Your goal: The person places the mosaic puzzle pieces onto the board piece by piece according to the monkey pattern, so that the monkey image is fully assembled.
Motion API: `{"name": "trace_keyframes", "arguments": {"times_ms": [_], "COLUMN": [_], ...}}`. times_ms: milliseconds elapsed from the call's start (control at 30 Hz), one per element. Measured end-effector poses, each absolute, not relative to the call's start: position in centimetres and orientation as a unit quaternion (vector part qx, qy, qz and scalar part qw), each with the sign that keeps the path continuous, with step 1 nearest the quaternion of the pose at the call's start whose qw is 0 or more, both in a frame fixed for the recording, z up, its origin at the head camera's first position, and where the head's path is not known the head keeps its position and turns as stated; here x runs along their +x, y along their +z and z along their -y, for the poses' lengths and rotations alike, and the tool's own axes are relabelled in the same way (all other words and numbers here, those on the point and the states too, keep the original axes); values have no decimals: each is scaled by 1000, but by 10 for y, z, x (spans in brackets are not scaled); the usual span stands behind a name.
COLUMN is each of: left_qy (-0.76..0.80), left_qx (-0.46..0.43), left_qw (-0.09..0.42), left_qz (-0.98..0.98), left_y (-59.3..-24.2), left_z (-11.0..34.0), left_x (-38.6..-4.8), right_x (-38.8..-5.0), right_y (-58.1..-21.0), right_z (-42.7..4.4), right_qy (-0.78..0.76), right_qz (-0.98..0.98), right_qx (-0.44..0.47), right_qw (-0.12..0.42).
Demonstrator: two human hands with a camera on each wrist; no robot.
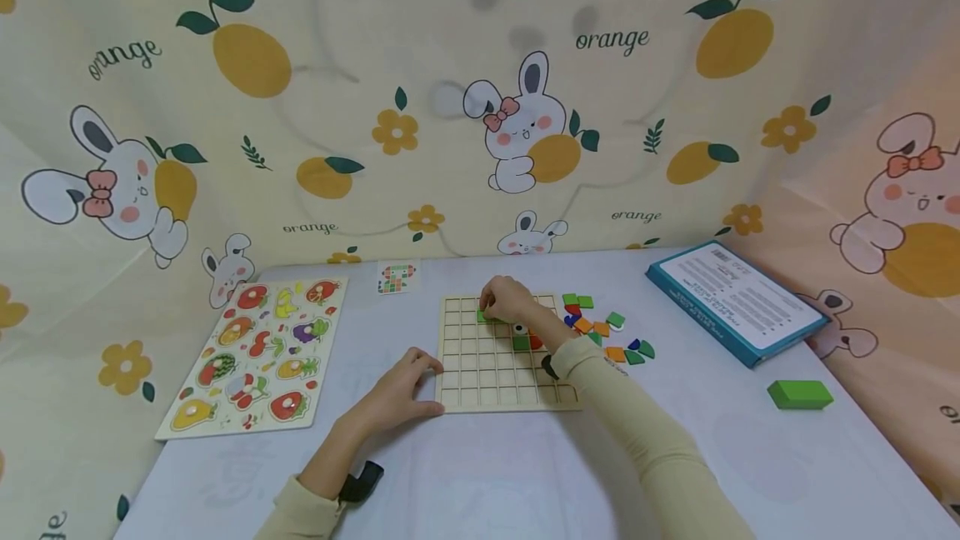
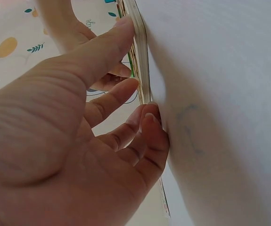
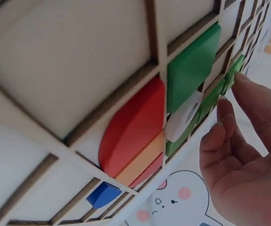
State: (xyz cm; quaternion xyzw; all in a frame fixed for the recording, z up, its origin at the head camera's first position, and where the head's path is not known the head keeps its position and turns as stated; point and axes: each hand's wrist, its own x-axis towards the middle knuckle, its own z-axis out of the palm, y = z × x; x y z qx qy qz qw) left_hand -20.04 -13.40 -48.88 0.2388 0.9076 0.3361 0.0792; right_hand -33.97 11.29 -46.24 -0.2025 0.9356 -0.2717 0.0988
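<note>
A wooden grid board (image 1: 480,382) lies flat on the table in the head view. At its left edge is my left hand (image 1: 397,394), its thumb and fingertips touching the rim with the fingers loosely bent. My right hand (image 1: 510,300) reaches over the board and pinches a green piece (image 3: 234,73) at a cell in the upper left part. Near that hand, cells hold a green square (image 3: 192,66), a red rounded piece (image 3: 135,127), an orange piece (image 3: 140,160) and a white piece with a dark dot (image 3: 182,117). The right forearm hides part of the board.
Loose coloured pieces (image 1: 615,354) lie right of the board. Behind it is a small pattern card (image 1: 397,278). A fruit puzzle board (image 1: 258,357) lies to the left. A blue-edged box (image 1: 738,302) and a green block (image 1: 800,395) are at the right.
</note>
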Motion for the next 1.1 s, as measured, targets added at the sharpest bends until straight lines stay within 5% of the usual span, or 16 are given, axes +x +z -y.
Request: {"name": "trace_keyframes", "arguments": {"times_ms": [300, 667, 1100], "left_qy": [333, 330, 332], "left_qx": [262, 245, 242], "left_qw": [66, 71, 73], "left_qz": [-903, -909, -909], "left_y": [-489, -489, -490], "left_z": [133, 135, 134], "left_x": [-201, -200, -200], "right_x": [-343, -338, -335], "right_y": [-452, -466, -472], "right_z": [-168, -268, -265], "right_qy": [-370, -343, -316], "right_qz": [-894, -921, -935], "right_qx": [-235, -145, -105], "right_qw": [92, 115, 118]}}
